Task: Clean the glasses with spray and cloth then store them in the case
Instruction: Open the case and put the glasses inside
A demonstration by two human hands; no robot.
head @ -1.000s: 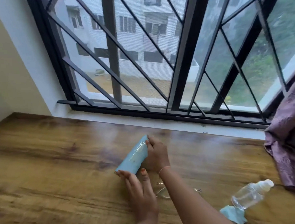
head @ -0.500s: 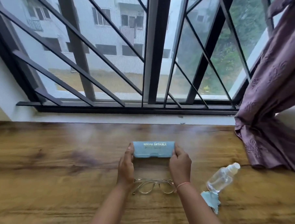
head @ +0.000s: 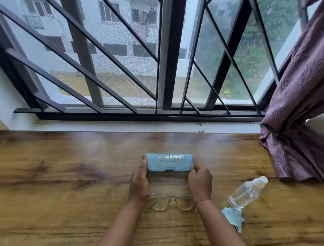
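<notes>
A light blue glasses case (head: 169, 162) with gold lettering lies closed and flat on the wooden table (head: 62, 183). My left hand (head: 139, 181) grips its left end and my right hand (head: 199, 180) grips its right end. Folded thin-rimmed glasses (head: 169, 202) lie on the table between my wrists, just nearer than the case. To the right a clear spray bottle (head: 247, 193) lies tilted on its side, its base resting on a small blue cloth (head: 233, 219).
A purple curtain (head: 302, 110) hangs at the right and bunches onto the table's back corner. A barred window (head: 160, 57) with a white sill runs along the table's far edge.
The case has been turned from end-on to lying crosswise, and both hands now hold its ends. The view has swung right and settled.
</notes>
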